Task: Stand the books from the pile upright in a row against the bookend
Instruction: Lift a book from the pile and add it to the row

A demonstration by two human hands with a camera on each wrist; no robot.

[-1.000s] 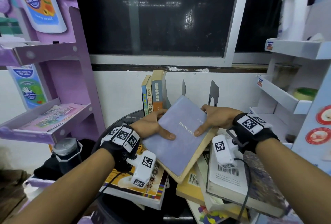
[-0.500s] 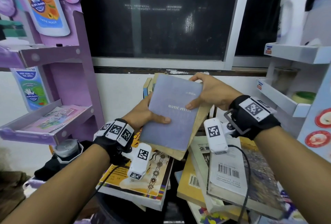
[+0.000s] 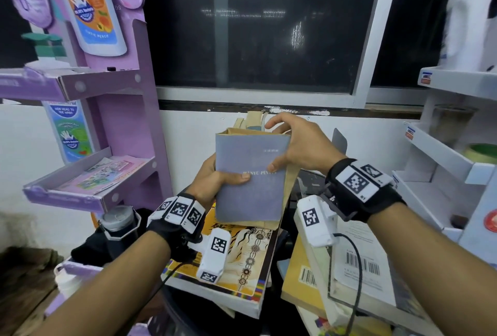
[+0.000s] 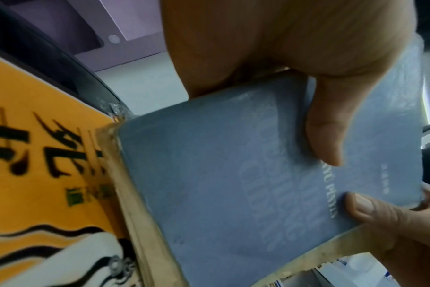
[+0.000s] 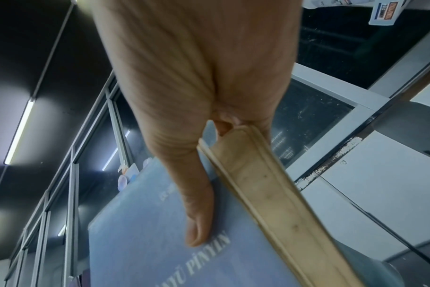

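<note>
I hold a blue-grey book (image 3: 250, 182) with tan page edges upright above the pile, cover facing me. My left hand (image 3: 215, 178) grips its left edge, thumb on the cover. My right hand (image 3: 294, 147) grips its upper right corner, thumb (image 5: 199, 213) pressed on the cover and the other fingers behind. The left wrist view shows both thumbs on the book (image 4: 233, 184). Behind it, only the tops of the standing books (image 3: 251, 120) show. The grey metal bookend (image 3: 339, 139) rises to the right of my right hand. The pile includes an orange book (image 3: 242, 255) and a white barcoded book (image 3: 360, 263).
A purple display shelf (image 3: 88, 182) stands at the left with a dark flask (image 3: 118, 222) below it. White shelves (image 3: 443, 152) stand at the right. A dark window (image 3: 255, 26) and a white wall are behind the books.
The blue-grey book has gone from slanting over the pile to upright and higher, nearer the standing books. My right hand shifted to its upper right corner.
</note>
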